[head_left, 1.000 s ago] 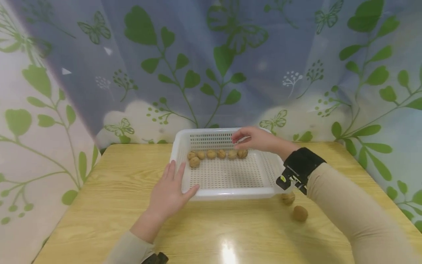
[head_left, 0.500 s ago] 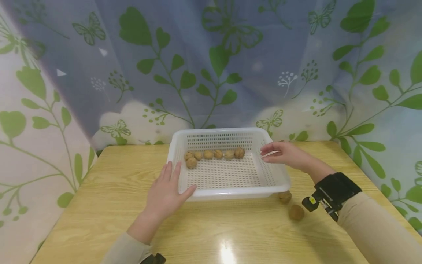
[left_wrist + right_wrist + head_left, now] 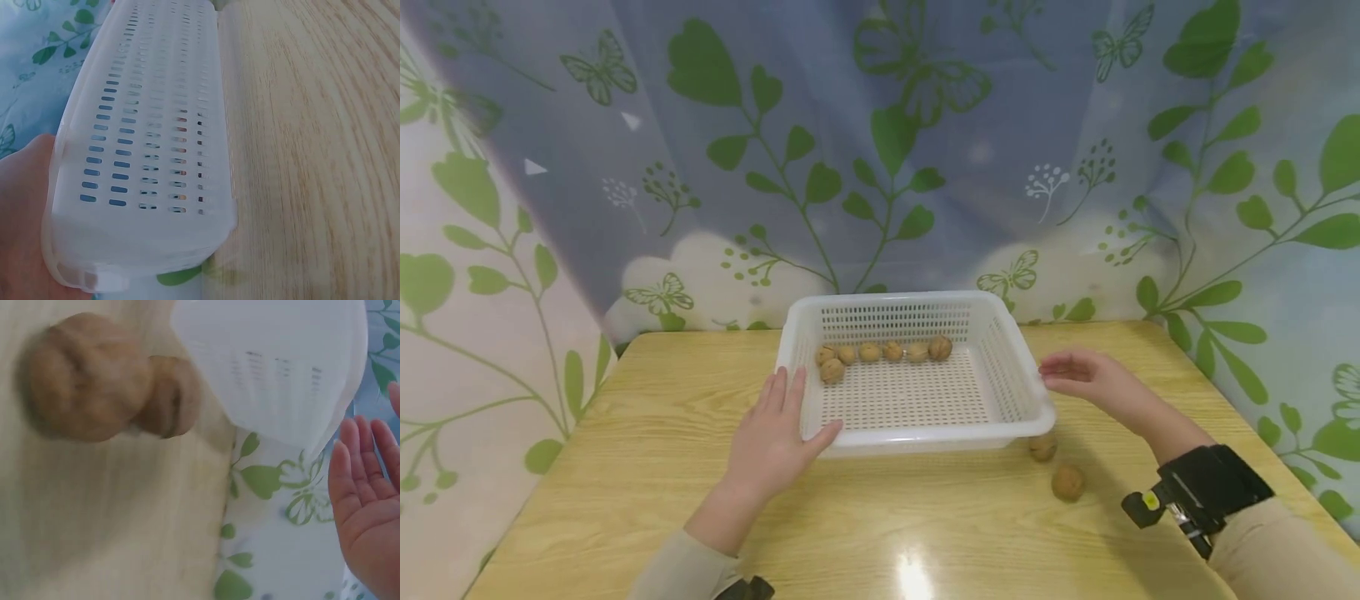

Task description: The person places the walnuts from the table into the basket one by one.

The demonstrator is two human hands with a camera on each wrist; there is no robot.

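Note:
A white perforated plastic basket (image 3: 917, 436) stands on the wooden table with several walnuts (image 3: 869, 352) along its back side and left corner. My left hand (image 3: 767, 446) rests on the basket's left rim, fingers straight and thumb over the front corner; the left wrist view shows that hand (image 3: 22, 219) at the basket's edge. Just outside the right rim, my right hand (image 3: 1093, 383) hovers with loosely bent fingers and holds nothing. Two walnuts lie on the table by the front right corner: one walnut (image 3: 1042, 447) against the basket, another walnut (image 3: 1067, 482) nearer me.
The wooden table (image 3: 647, 467) extends around the basket on both sides and in front. Behind it hangs a curtain (image 3: 820, 100) with green leaves and butterflies, close to the basket's back rim.
My right hand has moved from above the walnut row, out over the right rim, to the right of the basket. My left hand stays on the left rim.

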